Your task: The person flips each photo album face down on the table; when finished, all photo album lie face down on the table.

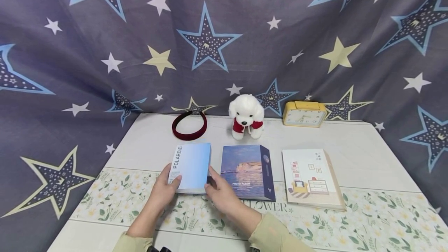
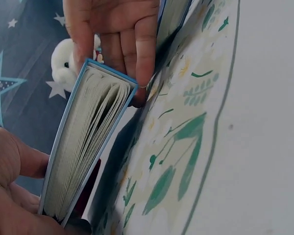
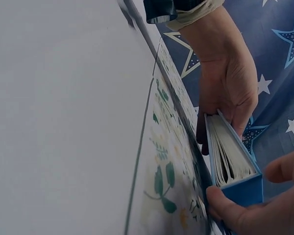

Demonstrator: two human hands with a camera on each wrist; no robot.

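A light blue photo album (image 1: 192, 166) marked POLAROID is held between both hands, lifted a little off the table in the wrist views. My left hand (image 1: 163, 188) grips its left side, thumb on the cover and fingers underneath. At the opposite side, my right hand (image 1: 224, 193) holds the spine edge between thumb and fingers. The album's page edges (image 2: 85, 142) face the left wrist camera, and the covers are closed. Just right of it lies a dark blue photo album (image 1: 241, 170) with a cliff and sea picture.
Farther right lies a white album (image 1: 308, 174) with a room drawing. Along the back are a dark red headband (image 1: 190, 136), a white plush dog (image 1: 245, 112) in red and a yellow clock (image 1: 304, 114). A starry curtain (image 1: 262, 57) hangs behind the table (image 1: 357, 147).
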